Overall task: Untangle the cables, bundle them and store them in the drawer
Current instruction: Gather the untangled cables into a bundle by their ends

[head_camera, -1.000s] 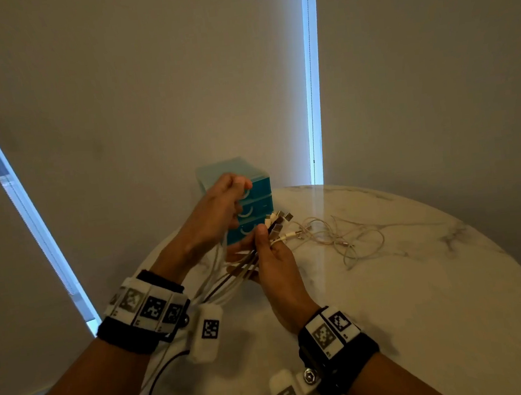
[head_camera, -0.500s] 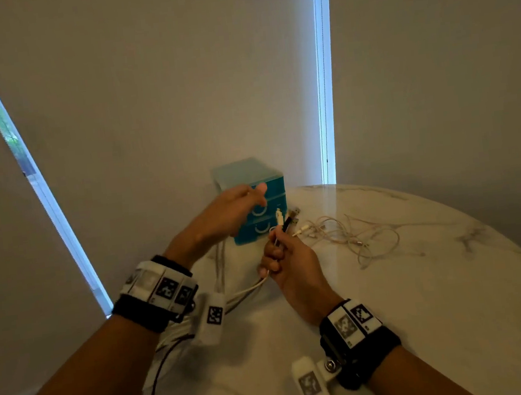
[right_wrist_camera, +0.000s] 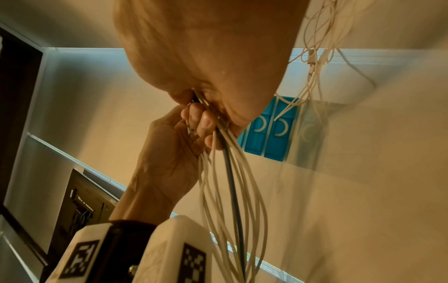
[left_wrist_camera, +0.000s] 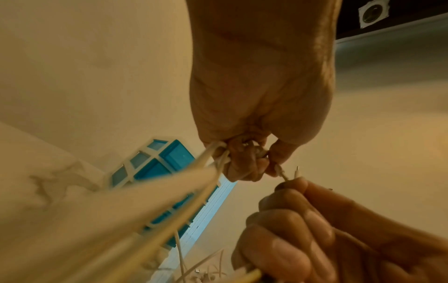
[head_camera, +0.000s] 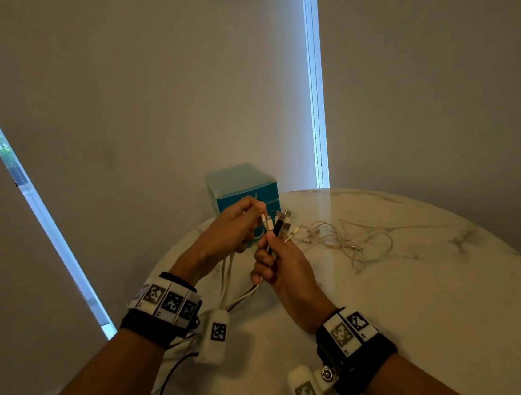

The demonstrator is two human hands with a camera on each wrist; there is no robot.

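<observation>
My right hand (head_camera: 275,257) grips a bunch of cables (right_wrist_camera: 227,183) just above the marble table (head_camera: 425,308); their plug ends (head_camera: 282,222) stick up from the fist, white ones and a dark one. My left hand (head_camera: 240,228) holds white cable strands (left_wrist_camera: 169,183) and pinches a white plug (head_camera: 265,220) at the top of the bunch. The strands hang in loops (head_camera: 234,293) below both hands toward the table edge. Behind the hands stands a small teal drawer unit (head_camera: 241,183) with its drawers shut (right_wrist_camera: 269,130). A thin tangled cable (head_camera: 354,242) lies loose on the table to the right.
The round table's left edge (head_camera: 175,257) curves just under my left wrist. Grey blinds (head_camera: 145,96) hang close behind the drawer unit, with bright gaps between them.
The hands have come together: my left hand moved from the drawer front to the plug ends and now pinches a white plug. The head view has tilted slightly.
</observation>
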